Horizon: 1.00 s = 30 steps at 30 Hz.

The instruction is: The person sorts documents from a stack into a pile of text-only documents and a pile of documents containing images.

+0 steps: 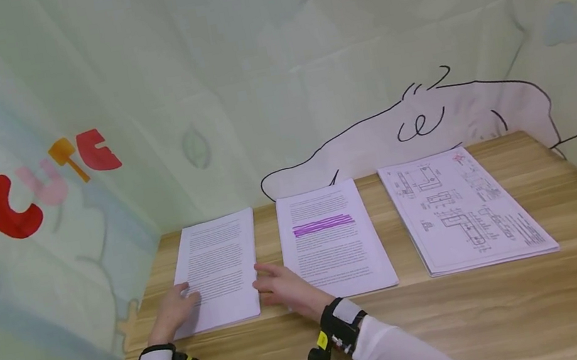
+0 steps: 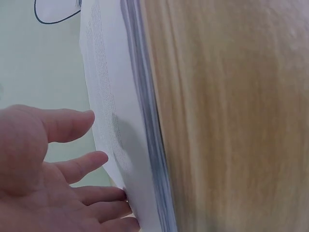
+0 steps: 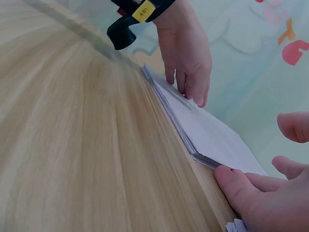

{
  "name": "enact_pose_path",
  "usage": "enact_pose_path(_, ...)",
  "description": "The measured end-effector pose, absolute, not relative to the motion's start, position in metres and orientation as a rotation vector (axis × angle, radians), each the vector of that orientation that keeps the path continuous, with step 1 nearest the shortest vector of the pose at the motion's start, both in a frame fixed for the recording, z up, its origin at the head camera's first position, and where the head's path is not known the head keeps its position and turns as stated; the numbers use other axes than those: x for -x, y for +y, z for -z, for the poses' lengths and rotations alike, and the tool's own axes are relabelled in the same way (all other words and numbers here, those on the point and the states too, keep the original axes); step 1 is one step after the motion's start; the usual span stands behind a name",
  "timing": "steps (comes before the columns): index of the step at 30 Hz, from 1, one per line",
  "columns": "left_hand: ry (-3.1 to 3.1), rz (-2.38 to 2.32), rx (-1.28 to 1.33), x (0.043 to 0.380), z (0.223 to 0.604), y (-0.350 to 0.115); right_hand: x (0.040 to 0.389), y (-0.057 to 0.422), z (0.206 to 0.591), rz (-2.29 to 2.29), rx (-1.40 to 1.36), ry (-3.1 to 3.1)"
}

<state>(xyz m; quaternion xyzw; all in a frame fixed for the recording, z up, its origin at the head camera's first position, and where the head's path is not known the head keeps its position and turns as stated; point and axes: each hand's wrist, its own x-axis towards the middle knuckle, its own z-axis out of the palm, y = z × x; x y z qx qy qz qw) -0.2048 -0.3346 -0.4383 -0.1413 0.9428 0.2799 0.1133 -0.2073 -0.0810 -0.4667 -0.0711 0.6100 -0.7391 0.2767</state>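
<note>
At the left lies a stack of printed text sheets (image 1: 219, 262), its layered edges showing in both wrist views. My left hand (image 1: 173, 312) is at the stack's left side; in the left wrist view its fingers (image 2: 99, 195) are extended, with the lower fingertips touching the paper edge and the thumb raised. Opposite it, my right hand (image 1: 288, 288) has extended fingers against the stack's right edge. In the right wrist view, the right hand's lowest fingers (image 3: 236, 186) meet the side of the pile near its corner. Neither hand grips the sheets.
A middle stack of text pages (image 1: 330, 256) with purple highlighter lines lies just beyond my right hand. Further right is a stack of technical drawings (image 1: 460, 215). All lie on a wooden table (image 1: 460, 317), backed by a printed curtain (image 1: 227, 88).
</note>
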Motion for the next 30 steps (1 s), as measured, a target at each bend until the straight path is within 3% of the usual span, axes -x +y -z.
enact_pose_path(30, 2.829, -0.803, 0.298, 0.200, 0.436, -0.306, 0.219, -0.087, 0.468, 1.987, 0.057, 1.712)
